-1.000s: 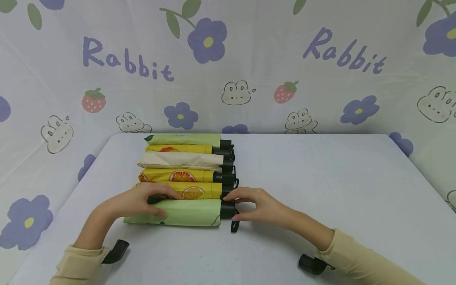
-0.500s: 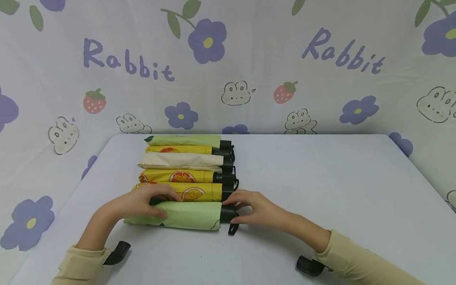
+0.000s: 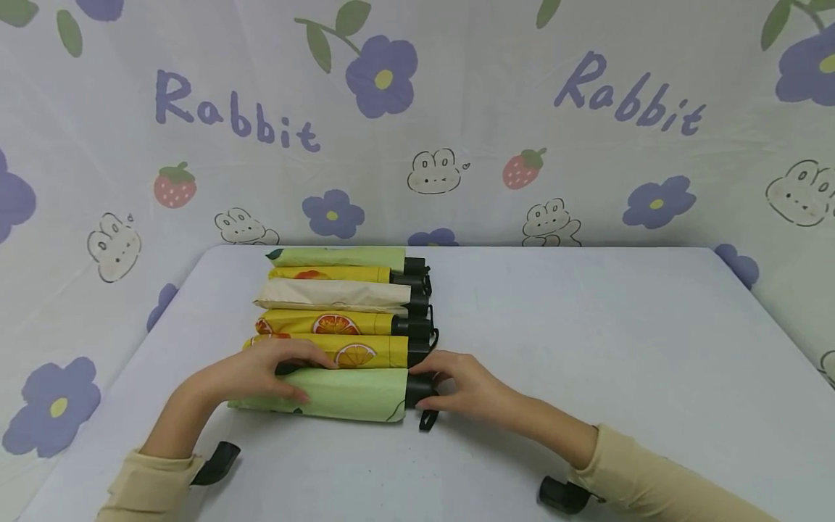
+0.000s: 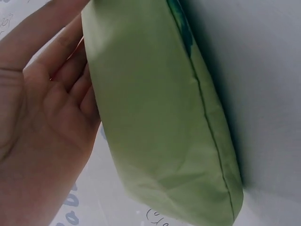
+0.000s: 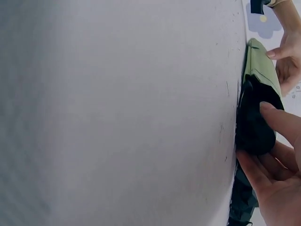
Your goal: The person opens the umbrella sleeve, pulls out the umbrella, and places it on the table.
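Note:
A folded umbrella in a light green sleeve (image 3: 359,395) lies at the front of a row of umbrellas. Over its left part, my left hand (image 3: 270,366) holds it across the width, thumb on the near side and fingers on the far side. At the other end my right hand (image 3: 470,384) pinches the black handle (image 3: 417,391), from which a strap loop (image 3: 428,420) hangs. The right wrist view shows thumb and fingers around the handle (image 5: 256,117). In the left wrist view the green sleeve (image 4: 146,103) fills the middle, beside my left palm (image 4: 42,113).
Behind lie two yellow umbrellas with orange-slice prints, the nearer yellow umbrella (image 3: 388,351) right beside the green one. Farther back are a cream umbrella (image 3: 333,292), another yellow umbrella (image 3: 362,274) and a green umbrella (image 3: 346,255). A printed curtain (image 3: 457,87) hangs behind the white table (image 3: 587,326).
The handle end of the front green umbrella has shifted slightly toward the near edge, and my right hand has moved with it. My left hand stays nearly in place.

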